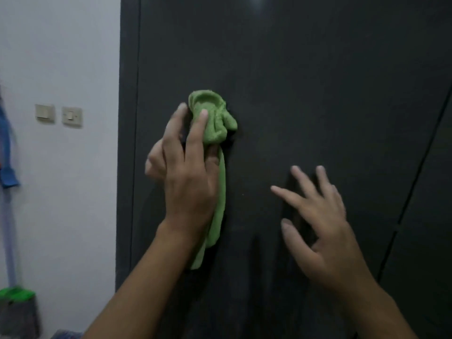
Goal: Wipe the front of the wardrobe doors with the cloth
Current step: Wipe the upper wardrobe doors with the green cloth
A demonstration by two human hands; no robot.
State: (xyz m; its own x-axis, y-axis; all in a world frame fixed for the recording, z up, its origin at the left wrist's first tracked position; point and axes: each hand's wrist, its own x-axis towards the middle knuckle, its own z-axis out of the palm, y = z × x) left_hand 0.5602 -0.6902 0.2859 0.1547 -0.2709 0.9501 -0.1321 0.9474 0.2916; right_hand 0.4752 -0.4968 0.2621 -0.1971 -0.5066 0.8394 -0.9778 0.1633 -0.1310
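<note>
Left hand (188,172) up on the dark, matt, flat-fronted wardrobe door (305,81), and bunched under it is the soft green terry cloth (215,123), a crumpled wad poking out just beyond the fingertips while a loose tail hangs down past the heel of the palm toward the wrist. Those fingers (198,133) are slightly parted and curled over the wad, pressing it flat to the panel rather than pinching it. The right hand (322,216) has its fingers fanned wide, nothing in it; whether the tips actually touch the door, I cannot tell. That cloth looks light, limp and a bit grippy, so it should fold and slide wherever the palm pushes. Best hold is right on the bunched middle, under the fingertips, with the dangling tail gathered in so it doesn't drag.
</note>
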